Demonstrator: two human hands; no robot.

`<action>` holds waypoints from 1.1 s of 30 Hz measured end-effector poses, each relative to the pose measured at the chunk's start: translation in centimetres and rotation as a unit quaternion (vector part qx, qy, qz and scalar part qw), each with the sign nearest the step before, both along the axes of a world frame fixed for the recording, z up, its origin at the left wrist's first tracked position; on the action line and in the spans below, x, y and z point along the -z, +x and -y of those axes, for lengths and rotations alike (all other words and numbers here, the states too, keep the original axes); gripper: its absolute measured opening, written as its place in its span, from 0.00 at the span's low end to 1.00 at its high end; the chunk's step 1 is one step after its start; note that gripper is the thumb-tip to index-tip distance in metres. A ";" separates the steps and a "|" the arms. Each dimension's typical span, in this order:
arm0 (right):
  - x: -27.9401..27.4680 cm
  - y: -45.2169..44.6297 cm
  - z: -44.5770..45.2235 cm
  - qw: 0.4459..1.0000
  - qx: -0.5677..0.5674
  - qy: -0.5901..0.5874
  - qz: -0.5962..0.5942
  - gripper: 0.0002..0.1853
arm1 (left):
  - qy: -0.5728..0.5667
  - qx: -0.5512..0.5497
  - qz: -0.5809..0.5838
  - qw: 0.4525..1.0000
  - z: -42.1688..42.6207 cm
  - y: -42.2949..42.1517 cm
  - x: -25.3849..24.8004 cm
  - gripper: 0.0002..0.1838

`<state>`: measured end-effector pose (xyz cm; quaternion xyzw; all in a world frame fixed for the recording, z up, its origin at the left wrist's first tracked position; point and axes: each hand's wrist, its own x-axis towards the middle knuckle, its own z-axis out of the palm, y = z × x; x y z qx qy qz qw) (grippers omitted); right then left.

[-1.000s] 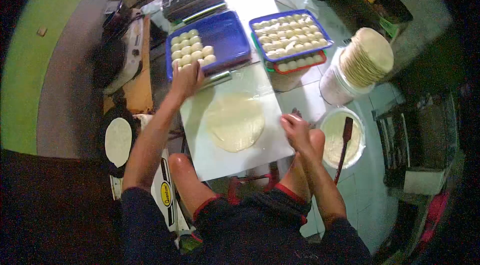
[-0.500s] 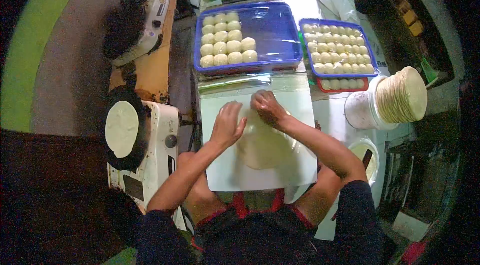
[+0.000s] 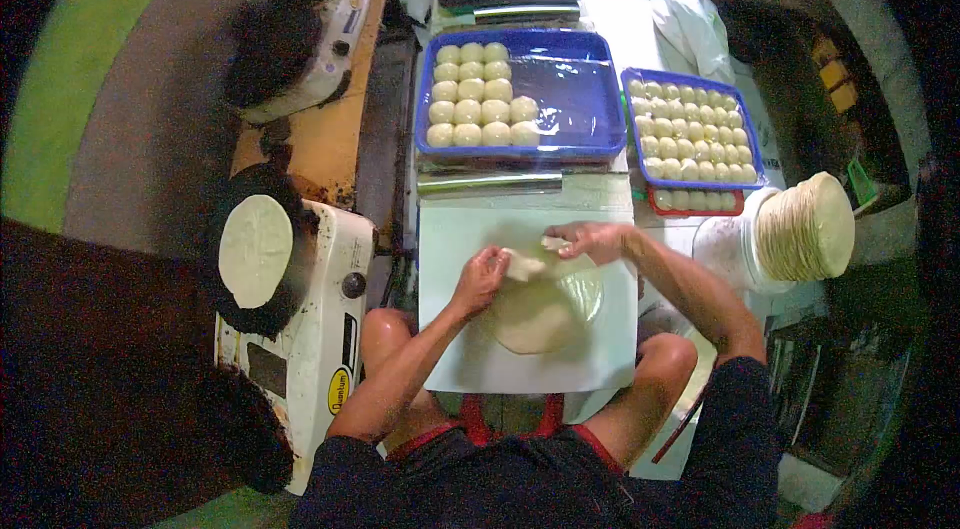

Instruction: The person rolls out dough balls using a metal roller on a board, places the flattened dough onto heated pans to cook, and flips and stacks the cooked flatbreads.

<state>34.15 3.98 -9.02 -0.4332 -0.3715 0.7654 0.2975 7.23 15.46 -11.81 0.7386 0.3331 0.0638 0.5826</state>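
Note:
A thin, round sheet of dough [image 3: 537, 326] lies on the white work board [image 3: 455, 349] in front of me. My left hand [image 3: 482, 281] pinches the lifted far left edge of this dough between thumb and fingers. Across from it, my right hand [image 3: 600, 242] is closed on a pale bit of dough at the far right edge. Whether that bit still joins the sheet is hard to see. The dough between my hands is slightly blurred.
Beyond the board stands a blue tray [image 3: 420, 119] of dough balls; another blue tray [image 3: 762, 174] sits to its right. A stack of flatbreads [image 3: 800, 229] tops a white bucket. On my left, a flatbread [image 3: 255, 251] lies on a black griddle over a stove [image 3: 335, 329].
My hands have moved apart and toward me, and the dough's far edge is now lifted in them. My left hand went from spread fingers to a pinch. The whole view has shifted slightly.

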 end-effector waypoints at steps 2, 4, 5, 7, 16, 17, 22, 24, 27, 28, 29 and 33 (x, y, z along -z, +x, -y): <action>-1.7 -1.8 2.0 0.999 0.035 -0.003 -0.039 0.58 | -0.177 0.015 -0.017 0.984 0.7 -0.9 -0.5 0.17; -3.4 -3.3 3.2 0.999 0.002 0.014 -0.050 0.64 | -0.362 0.015 -0.034 0.931 1.9 -2.2 -1.4 0.17; -4.4 -4.1 3.8 0.999 -0.014 0.008 -0.038 0.65 | -0.397 0.045 -0.030 0.916 2.5 -3.4 -2.0 0.18; -7.0 -6.2 4.3 0.998 -0.062 -0.016 0.001 0.55 | -0.461 0.096 -0.016 0.882 3.8 -5.9 -4.2 0.19; -20.9 -24.8 -4.5 0.956 -0.284 0.018 0.067 0.41 | -0.631 -0.013 0.101 0.769 7.3 -25.5 -9.2 0.23; -21.7 -28.3 -6.3 0.943 -0.321 0.048 0.075 0.41 | -0.585 -0.049 0.089 0.804 6.7 -29.3 -11.9 0.21; -25.6 -47.3 -17.0 0.831 -0.405 0.346 0.159 0.39 | -0.322 -0.280 0.111 0.898 2.6 -49.7 -22.7 0.19; -27.8 -54.4 -20.0 0.865 -0.376 0.311 0.114 0.37 | -0.122 -0.405 0.056 0.904 1.8 -55.3 -29.4 0.15; -29.6 -62.6 -22.9 0.820 -0.327 0.446 0.147 0.38 | 0.118 -0.449 -0.054 0.884 1.9 -61.9 -34.2 0.13; -29.6 -64.7 -23.2 0.810 -0.332 0.462 0.139 0.37 | 0.214 -0.439 -0.097 0.867 2.2 -63.6 -34.0 0.14; -29.5 -66.6 -23.2 0.802 -0.335 0.477 0.131 0.35 | 0.255 -0.432 -0.094 0.860 2.5 -65.6 -32.3 0.14; -20.2 -70.3 -21.7 0.635 -0.344 0.674 0.159 0.24 | 0.306 -0.360 -0.322 0.820 7.0 -67.7 -23.5 0.19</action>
